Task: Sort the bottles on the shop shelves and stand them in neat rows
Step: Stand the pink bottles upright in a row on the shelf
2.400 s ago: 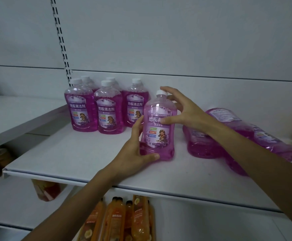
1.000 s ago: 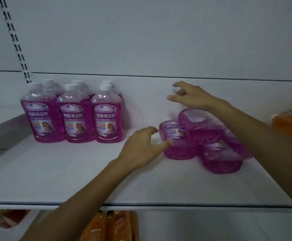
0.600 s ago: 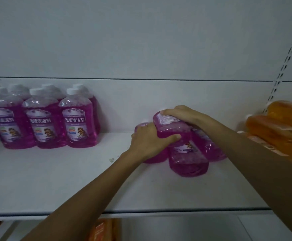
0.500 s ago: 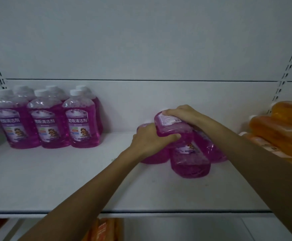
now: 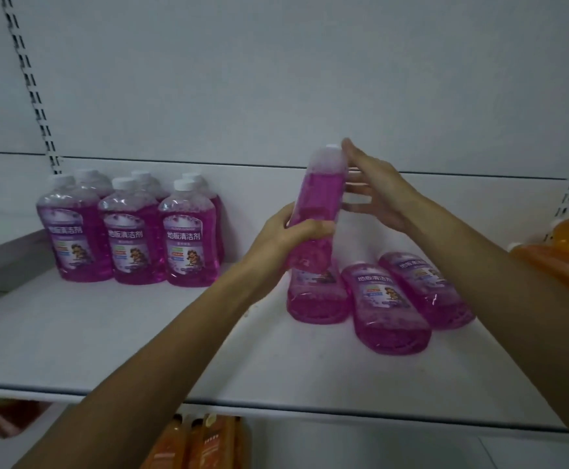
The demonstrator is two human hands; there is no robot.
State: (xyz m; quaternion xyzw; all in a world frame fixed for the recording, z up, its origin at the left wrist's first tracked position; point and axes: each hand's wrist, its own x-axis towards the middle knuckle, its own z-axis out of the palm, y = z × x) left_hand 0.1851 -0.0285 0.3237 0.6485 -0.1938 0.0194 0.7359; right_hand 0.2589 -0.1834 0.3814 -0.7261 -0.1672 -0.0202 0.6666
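Purple liquid fills the floor-cleaner bottle (image 5: pixel 317 204) that is held clear of the shelf (image 5: pixel 124 336), a little right of the frame's centre. It is kept nearly upright, with its white cap at the top and its narrow side turned to the camera. Its lower half is gripped by the left hand (image 5: pixel 286 238), the thumb wrapped across the front and the fingers curled round behind. The right hand (image 5: pixel 374 187) is laid against the bottle's upper part from the right, with its fingers stretched out fairly straight and their tips near the cap. This hand is blurred, so how firmly it presses cannot be told.

Just below the held bottle, three lying bottles (image 5: pixel 388 309) are seen on the white shelf, side by side, with bases toward the camera and labels facing up. The leftmost of them is partly hidden behind the held bottle and the left hand.

At the left of the frame, six upright bottles (image 5: pixel 127 231) of the same cleaner are stood in two rows of three, close to the back panel, with labels forward and white caps on. A slotted upright (image 5: pixel 33 86) is fixed to the panel above them.

Orange containers (image 5: pixel 567 252) are seen lying at the right edge. More orange bottles (image 5: pixel 202 441) are visible under the shelf lip along the bottom edge.
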